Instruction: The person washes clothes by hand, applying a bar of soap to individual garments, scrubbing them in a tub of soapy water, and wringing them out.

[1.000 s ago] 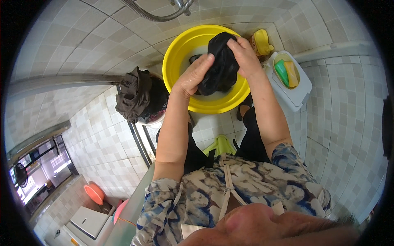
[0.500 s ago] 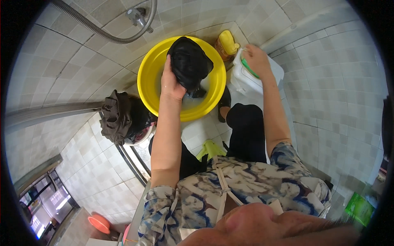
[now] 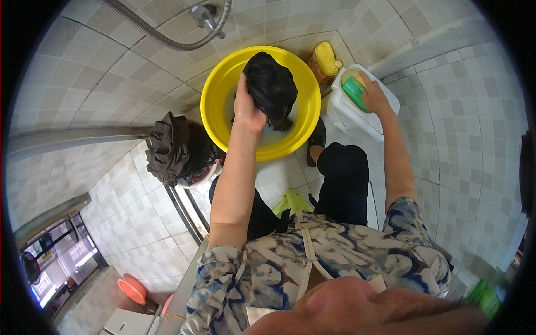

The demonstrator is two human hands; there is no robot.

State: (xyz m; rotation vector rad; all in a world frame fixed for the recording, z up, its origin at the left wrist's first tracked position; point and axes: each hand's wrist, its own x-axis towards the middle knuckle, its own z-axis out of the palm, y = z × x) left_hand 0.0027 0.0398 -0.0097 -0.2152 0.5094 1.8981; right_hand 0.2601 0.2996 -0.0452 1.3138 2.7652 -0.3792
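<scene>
My left hand (image 3: 249,109) grips a bundled wet black cloth (image 3: 270,82), holding it above the yellow basin (image 3: 316,106). Cloudy water and more dark fabric show under the bundle. At the right, my right hand (image 3: 377,99) closes on the edge of a green bar (image 3: 355,89), which looks like soap. The bar is over a shallow dish on top of a white plastic container (image 3: 349,120). Part of the bar's far end and the fingertips are hard to make out.
A yellow-capped bottle (image 3: 325,60) stands between basin and container. Left of the basin, dark clothes (image 3: 168,148) are heaped in a pale tub (image 3: 204,177). A metal shower hose (image 3: 162,40) hangs from the tiled wall. An orange bowl (image 3: 133,289) sits at lower left.
My right hand has drawn back to the right, so more of the green bar shows. The whole view has shifted slightly. My left hand keeps holding the black cloth.
</scene>
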